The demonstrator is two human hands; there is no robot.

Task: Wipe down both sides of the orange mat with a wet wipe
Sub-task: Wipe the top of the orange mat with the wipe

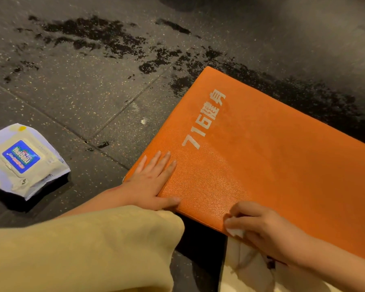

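One orange textured mat [272,154] on the dark speckled floor [93,91] is pinned by the flattened left hand [150,180]. A crumpled white wipe [235,230] is pinched in the curled right hand [268,230]. Sliding could be caused by eased pressure.

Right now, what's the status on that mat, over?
Left hand flat on orange mat, near its corner. Right hand pinches wet wipe at mat's near edge. Wipe pack on floor, left, apart from mat.
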